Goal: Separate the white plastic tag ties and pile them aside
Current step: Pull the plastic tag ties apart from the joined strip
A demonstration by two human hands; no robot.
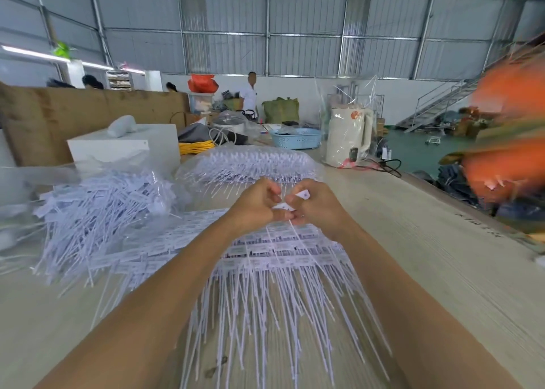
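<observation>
White tag tie (pixel 303 194) between both grips

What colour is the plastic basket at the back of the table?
Light blue basket, seen in the head view.

Pale wood-grain bench (pixel 427 256), joined white tag ties (pixel 265 270) spread under the hands, loose tie heap (pixel 97 211) left of them, bagged ties (pixel 250 161) beyond, cream kettle (pixel 349 136) far right, blue basket (pixel 296 138) behind

Grey panelled metal wall (pixel 309 19) with steel framing, white lower wall (pixel 312 86), green floor (pixel 413 149), metal staircase (pixel 436 105) at right, pale wood-grain tabletop (pixel 427 241), brown cardboard partition (pixel 88 114) at left, strip light (pixel 32 53) glowing upper left
</observation>
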